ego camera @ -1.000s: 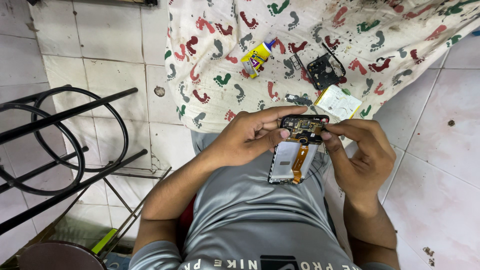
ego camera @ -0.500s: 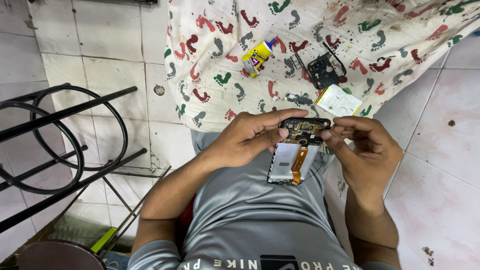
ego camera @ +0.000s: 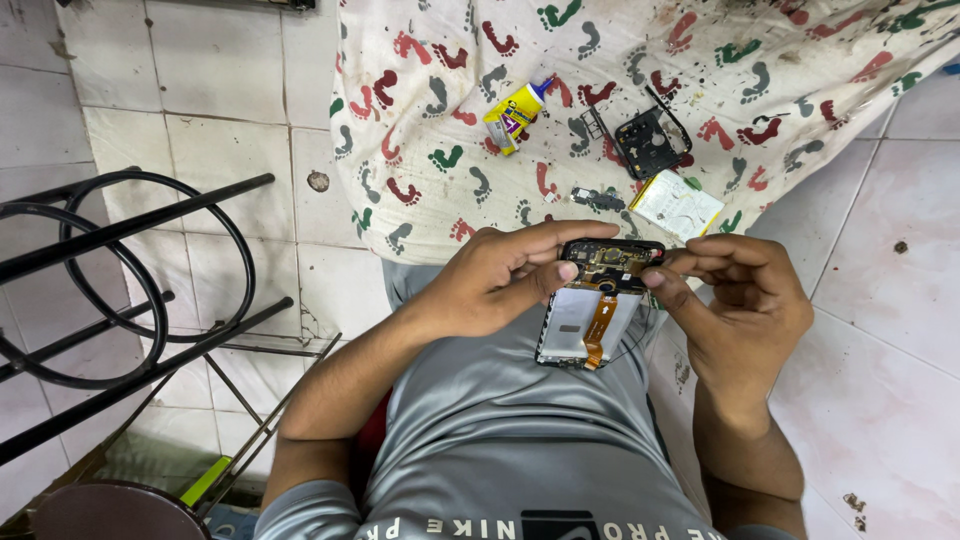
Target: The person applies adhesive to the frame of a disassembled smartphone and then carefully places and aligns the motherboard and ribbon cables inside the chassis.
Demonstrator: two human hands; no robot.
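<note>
our hands meet over our lap, both closed around an opened phone (ego camera: 598, 300) with its back cover off. our left hand (ego camera: 500, 280) wraps the phone's left side, its fingers curled over the far top edge and the thumb pressed against the near side of the top section. our right hand (ego camera: 745, 300) pinches the phone's top right corner between fingertips and thumb, the other fingers folded in. the phone sits between the two hands, just above our grey shirt (ego camera: 500, 450), its dark circuit board at the far end and a silvery panel with an orange ribbon cable (ego camera: 598, 332) running down toward us.

beyond the hands, on the tiled floor (ego camera: 870, 400), lies a white cloth (ego camera: 450, 120) printed with red, green and grey footprints. on it we see a small yellow glue bottle with a blue tip (ego camera: 513, 115) on the far left, a black phone frame piece (ego camera: 650, 140) on the far right, a pale flat battery (ego camera: 678, 205) just near of that frame, and a small dark part (ego camera: 597, 198) between the battery and the middle of the cloth. to the left of us stands a black metal frame with rings (ego camera: 120, 290), and at the near left corner a dark round seat (ego camera: 110, 510) shows.
</note>
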